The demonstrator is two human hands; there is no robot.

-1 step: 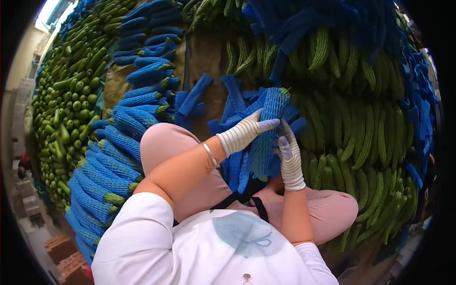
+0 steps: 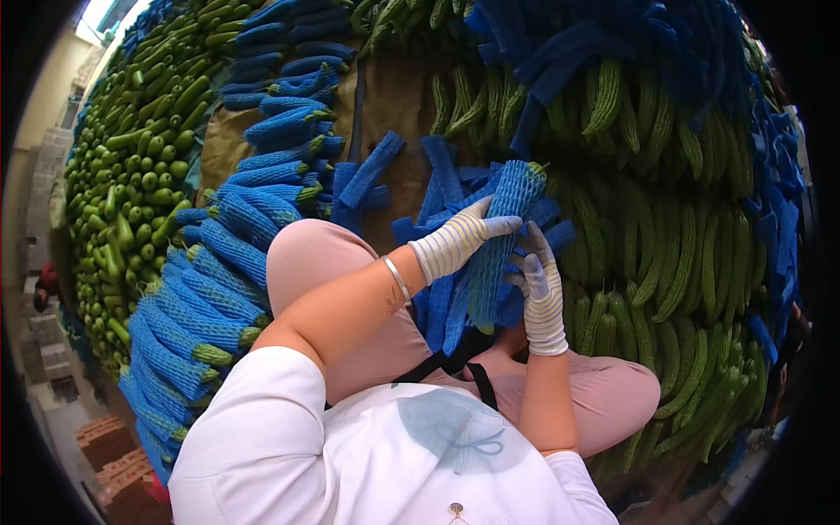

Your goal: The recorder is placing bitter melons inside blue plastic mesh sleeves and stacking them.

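Observation:
A bitter gourd point(image 2: 497, 249) in a blue foam net sleeve lies slantwise in front of me, its green stem end showing at the top. My left hand point(image 2: 457, 238), in a striped glove, is closed around its left side, thumb across the net. Beside its right edge is my right hand point(image 2: 541, 293), gloved alike, with fingers apart and fingertips close to the net; whether they touch it I cannot tell. Loose blue net sleeves point(image 2: 442, 171) lie beneath and behind the gourd.
Netted gourds point(image 2: 188, 328) form a long row at my left, with small green squash-like vegetables point(image 2: 131, 210) beyond. Bare ridged gourds point(image 2: 678, 254) lie in rows at right. More blue sleeves point(image 2: 604, 44) are heaped at the far right. Bricks point(image 2: 105, 442) stand at lower left.
The whole view has shifted slightly to the right in the picture. Both hands keep nearly the same places at the netted gourd, whose lower green tip now shows a little.

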